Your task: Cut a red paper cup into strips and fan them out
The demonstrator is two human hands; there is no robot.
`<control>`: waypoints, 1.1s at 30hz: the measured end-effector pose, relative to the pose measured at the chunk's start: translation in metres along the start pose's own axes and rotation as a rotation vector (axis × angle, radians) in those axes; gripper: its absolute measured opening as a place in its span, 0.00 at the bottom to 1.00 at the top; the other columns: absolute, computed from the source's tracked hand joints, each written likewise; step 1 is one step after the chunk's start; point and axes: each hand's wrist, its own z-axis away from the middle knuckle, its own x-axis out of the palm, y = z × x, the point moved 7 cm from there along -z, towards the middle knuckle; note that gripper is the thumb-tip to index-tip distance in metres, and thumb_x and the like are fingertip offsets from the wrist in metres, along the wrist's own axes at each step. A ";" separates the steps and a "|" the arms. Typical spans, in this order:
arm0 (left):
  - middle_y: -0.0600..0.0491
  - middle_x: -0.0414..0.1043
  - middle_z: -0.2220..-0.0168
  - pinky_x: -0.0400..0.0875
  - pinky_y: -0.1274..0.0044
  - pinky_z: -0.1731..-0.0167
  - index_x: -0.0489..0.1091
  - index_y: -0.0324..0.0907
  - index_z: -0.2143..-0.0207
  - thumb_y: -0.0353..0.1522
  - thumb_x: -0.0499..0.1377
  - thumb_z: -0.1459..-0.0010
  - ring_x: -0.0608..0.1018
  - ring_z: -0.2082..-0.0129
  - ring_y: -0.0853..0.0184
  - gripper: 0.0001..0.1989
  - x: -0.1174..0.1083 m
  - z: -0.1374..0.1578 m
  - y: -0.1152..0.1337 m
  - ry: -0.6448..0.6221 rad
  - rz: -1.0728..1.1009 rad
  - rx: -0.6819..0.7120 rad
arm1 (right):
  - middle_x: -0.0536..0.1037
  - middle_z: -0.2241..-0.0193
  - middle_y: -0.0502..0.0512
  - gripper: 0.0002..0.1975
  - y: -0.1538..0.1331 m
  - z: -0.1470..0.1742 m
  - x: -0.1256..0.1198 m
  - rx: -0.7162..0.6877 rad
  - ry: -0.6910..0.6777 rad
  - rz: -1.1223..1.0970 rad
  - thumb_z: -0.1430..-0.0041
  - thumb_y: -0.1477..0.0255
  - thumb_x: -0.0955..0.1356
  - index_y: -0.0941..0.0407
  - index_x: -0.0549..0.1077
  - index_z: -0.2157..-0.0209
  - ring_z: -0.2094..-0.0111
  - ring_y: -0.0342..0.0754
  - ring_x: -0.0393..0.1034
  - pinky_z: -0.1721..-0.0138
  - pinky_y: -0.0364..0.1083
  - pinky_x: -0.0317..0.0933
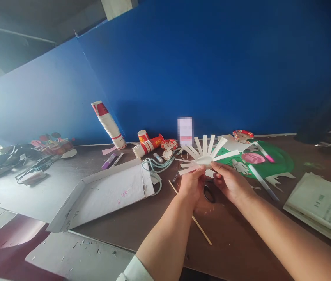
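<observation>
A white paper cup cut into strips point(204, 160) is held above the table, its strips fanned out around the round base. My left hand point(191, 184) pinches its lower left edge. On the lower right edge, the thumb and fingers of my right hand point(227, 180) are closed on the same cup. Under my hands lie scissors point(208, 194), their black handle showing and the rest partly hidden. A thin wooden stick point(202, 230) lies on the table, passing beneath my left wrist.
A shallow cardboard box point(101, 201) lies left, beside a pale cable point(165, 168). Stacked paper cups point(109, 125) lean on the blue partition point(212, 70). At right are a green round sheet point(284, 158) with cut paper, a marker point(263, 182) and an open book point(320, 207).
</observation>
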 end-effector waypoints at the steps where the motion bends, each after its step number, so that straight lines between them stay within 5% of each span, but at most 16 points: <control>1: 0.56 0.65 0.78 0.60 0.80 0.73 0.69 0.36 0.76 0.30 0.70 0.61 0.66 0.77 0.75 0.12 -0.001 0.000 0.000 -0.004 -0.018 -0.005 | 0.67 0.79 0.43 0.16 0.000 0.000 -0.001 -0.003 0.011 0.003 0.67 0.68 0.80 0.56 0.76 0.75 0.81 0.33 0.54 0.86 0.35 0.50; 15: 0.55 0.66 0.78 0.58 0.79 0.77 0.70 0.37 0.75 0.35 0.71 0.64 0.66 0.79 0.74 0.16 -0.009 -0.002 0.001 0.042 -0.167 -0.007 | 0.62 0.85 0.43 0.15 -0.010 0.003 0.004 -0.098 -0.055 0.181 0.66 0.65 0.79 0.56 0.76 0.76 0.83 0.36 0.52 0.85 0.39 0.46; 23: 0.55 0.66 0.77 0.56 0.80 0.78 0.71 0.37 0.75 0.35 0.71 0.66 0.62 0.80 0.76 0.16 -0.009 -0.003 0.000 0.058 -0.157 0.012 | 0.61 0.88 0.43 0.16 -0.010 0.004 -0.001 -0.119 0.060 0.245 0.67 0.64 0.79 0.58 0.76 0.77 0.85 0.36 0.52 0.85 0.40 0.46; 33: 0.56 0.65 0.80 0.53 0.78 0.77 0.72 0.38 0.78 0.36 0.70 0.65 0.61 0.81 0.74 0.14 -0.017 -0.007 0.005 0.113 -0.289 0.111 | 0.70 0.83 0.45 0.16 -0.001 0.000 -0.008 -0.119 0.073 0.269 0.65 0.66 0.79 0.58 0.76 0.74 0.84 0.37 0.55 0.84 0.40 0.47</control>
